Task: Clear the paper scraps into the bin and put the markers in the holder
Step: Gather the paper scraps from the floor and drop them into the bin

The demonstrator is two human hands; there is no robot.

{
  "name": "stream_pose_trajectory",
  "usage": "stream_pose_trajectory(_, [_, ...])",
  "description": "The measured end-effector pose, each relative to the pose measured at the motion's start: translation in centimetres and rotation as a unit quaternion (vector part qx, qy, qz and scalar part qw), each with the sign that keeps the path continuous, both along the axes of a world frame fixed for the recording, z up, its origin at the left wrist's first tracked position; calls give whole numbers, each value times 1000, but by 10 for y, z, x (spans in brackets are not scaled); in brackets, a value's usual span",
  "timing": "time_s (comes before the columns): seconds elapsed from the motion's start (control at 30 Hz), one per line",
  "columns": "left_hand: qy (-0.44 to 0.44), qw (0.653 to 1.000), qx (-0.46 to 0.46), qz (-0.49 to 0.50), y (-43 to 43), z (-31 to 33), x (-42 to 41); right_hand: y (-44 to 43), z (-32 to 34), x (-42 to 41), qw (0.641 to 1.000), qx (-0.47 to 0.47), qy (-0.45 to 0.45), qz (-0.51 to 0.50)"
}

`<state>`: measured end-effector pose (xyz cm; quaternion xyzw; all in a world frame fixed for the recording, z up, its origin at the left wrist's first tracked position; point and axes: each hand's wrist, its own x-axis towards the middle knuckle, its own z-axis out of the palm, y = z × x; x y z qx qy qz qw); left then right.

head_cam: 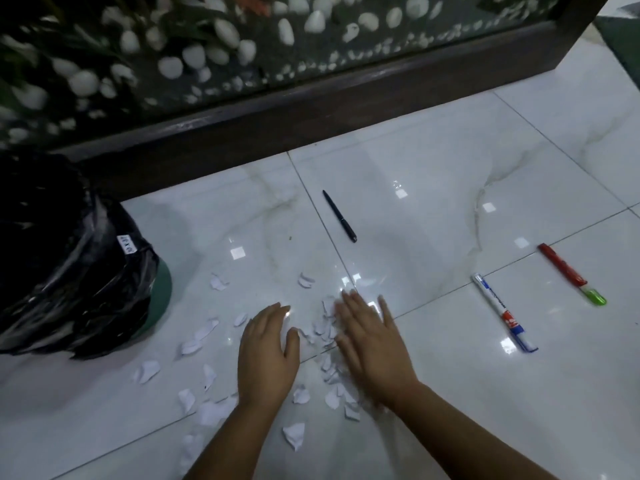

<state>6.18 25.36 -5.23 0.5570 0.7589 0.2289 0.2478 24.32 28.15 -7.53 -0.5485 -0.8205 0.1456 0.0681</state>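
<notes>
White paper scraps lie between the flat, open left hand and right hand, probably to gather them.

Dim and bluish all over, bright square glare spots on the shiny floor, blurry right hand, bent edges.

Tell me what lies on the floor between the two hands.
In the head view, a cluster of white paper scraps lies on the tile between the left hand and the right hand.
</notes>
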Motion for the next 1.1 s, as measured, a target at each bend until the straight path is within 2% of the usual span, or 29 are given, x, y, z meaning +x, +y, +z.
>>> stream_pose_trajectory(0.07, [0,1000,6,-9,-19,-2,-2,-9,-1,6,996,-8,19,-88])
stream_pose_trajectory(0.13, [17,1000,20,-13,-34,-2,-5,-18,-8,3,991,-29,14,-133])
stream_pose_trajectory(0.2, [34,999,28,-3,-46,0,-11,-30,-14,-14,994,-45,1,-102])
stream_pose_trajectory(0.33, [59,998,36,1,-80,3,-29,-63,-5,-64,999,-34,29,19])
stream_pose_trajectory(0.4, [72,997,37,3,-100,5,-33,-71,3,-61,1000,-10,28,-2])
stream_pose_trajectory(0.47, [71,997,32,-3,-116,4,-33,-78,5,-42,997,6,13,-75])
stream_pose_trajectory(0.57, [57,998,29,-6,-129,2,-31,-101,-5,-14,990,-6,-7,-141])
stream_pose_trajectory(0.63, [44,999,32,4,-132,2,-29,-117,-12,-19,992,-32,-19,-120])
stream_pose_trajectory(0.7, [44,998,38,8,-132,-2,-29,-125,-16,-41,997,-47,-36,-57])
stream_pose_trajectory(0.8, [42,997,55,23,-118,-4,-32,-109,-17,-79,999,-36,-30,-23])
stream_pose_trajectory(0.97, [27,993,77,89,-59,1,-37,-33,-13,-103,994,23,58,-91])
stream_pose_trajectory(1.03, [17,991,77,108,-37,1,-40,-1,-10,-99,992,1,70,-108])
stream_pose_trajectory(1.1, [15,991,78,112,-21,-2,-44,22,-11,-96,994,-46,44,-87])
